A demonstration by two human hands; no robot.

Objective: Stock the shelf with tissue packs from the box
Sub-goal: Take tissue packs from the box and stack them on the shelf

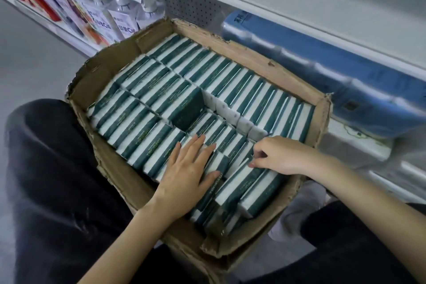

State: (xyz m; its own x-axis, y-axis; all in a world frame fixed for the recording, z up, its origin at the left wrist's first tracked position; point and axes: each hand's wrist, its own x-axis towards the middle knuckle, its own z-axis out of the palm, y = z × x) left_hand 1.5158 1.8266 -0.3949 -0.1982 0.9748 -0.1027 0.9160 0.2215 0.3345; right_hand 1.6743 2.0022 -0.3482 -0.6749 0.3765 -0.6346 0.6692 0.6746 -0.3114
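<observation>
White store shelving (299,6) stood behind, with blue wrapped bundles (322,64) on its lower level. Before it, between the person's knees, sat a torn cardboard box (230,46) filled with rows of green-and-white tissue packs (230,80). The left hand (186,168) lay flat on the near packs, fingers straight and released. The right hand (279,154) curled its fingers (255,163), pinching the top edge of one raised pack (242,180) near the box's right corner.

Head view, steeply downward, close over box (87,90), edges blurred
</observation>
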